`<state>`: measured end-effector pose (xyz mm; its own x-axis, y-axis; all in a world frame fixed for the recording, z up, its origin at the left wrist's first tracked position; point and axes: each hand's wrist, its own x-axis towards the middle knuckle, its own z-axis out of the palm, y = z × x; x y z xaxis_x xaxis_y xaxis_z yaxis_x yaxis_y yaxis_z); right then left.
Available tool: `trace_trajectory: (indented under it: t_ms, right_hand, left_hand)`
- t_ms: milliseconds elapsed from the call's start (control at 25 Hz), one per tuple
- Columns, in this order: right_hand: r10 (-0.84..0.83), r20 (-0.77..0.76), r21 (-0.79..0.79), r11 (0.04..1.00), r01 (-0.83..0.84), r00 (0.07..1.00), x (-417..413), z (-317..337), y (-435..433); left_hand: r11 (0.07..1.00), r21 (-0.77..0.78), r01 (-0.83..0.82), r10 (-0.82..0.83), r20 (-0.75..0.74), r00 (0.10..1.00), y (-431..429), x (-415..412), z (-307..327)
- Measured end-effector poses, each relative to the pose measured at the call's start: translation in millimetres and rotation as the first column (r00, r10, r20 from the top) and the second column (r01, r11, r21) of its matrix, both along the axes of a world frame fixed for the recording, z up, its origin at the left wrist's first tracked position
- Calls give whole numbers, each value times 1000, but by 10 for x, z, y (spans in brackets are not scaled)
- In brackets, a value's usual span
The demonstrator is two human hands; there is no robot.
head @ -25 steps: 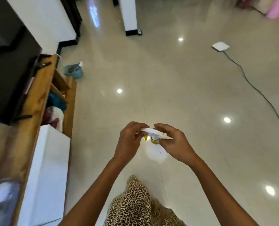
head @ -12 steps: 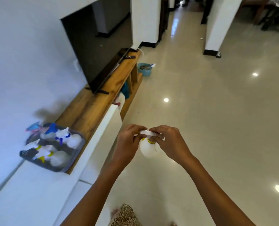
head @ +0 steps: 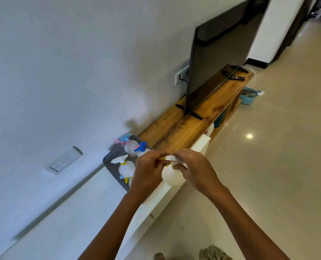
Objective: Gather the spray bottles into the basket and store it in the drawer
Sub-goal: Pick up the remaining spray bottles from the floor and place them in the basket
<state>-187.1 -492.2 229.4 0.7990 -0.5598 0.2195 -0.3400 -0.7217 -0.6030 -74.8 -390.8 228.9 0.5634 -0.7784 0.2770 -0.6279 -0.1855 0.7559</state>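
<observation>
I have both hands close together on one spray bottle (head: 172, 177). My left hand (head: 148, 169) pinches the front of its head, where a bit of yellow shows between my fingers. My right hand (head: 195, 169) is curled round the white trigger top and the neck. The round white body hangs below, between my two wrists.

The bottle is in the air just to the right of the basket (head: 109, 158), near its right rim and not inside it. My left hand covers that side of the basket.

The basket is dark grey and sits beside the wall. It holds several spray bottles lying down. One with a blue trigger (head: 140, 147) lies at its far end. One with a white trigger and yellow collar (head: 127, 167) is nearer its middle. At its near end I see more yellow and a bit of blue, partly hidden behind my left hand. Something pink and light blue shows at the far rim, but I cannot tell what it is.

The basket rests on a white cabinet (head: 77, 212). Just beyond the basket the wooden top (head: 184, 128) begins, and farther beyond it stands a television (head: 217, 59). Well beyond the basket, past the wooden top's far end, a blue tub (head: 248, 97) sits on the floor (head: 268, 166).
</observation>
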Motion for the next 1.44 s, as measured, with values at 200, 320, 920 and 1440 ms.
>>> trace_trajectory:
  t_ms: [200,320,920,1440]
  right_hand:
    - [180,-40,-61,981,-182,983,991,10,-175]
    - [292,-40,-63,954,-294,956,1545,-41,-302]
    - [678,-205,121,733,-669,706,3544,-674,-437]
    - [683,-412,166,707,-687,603,4118,-1742,-89]
  left_hand:
    - [963,-3,-271,267,-159,951,34,680,-9]
    - [911,44,-409,407,-251,878,70,1075,-41]
    - [433,259,-863,901,-91,424,561,1101,-331]
    - [318,414,-853,948,-118,296,869,1042,-574]
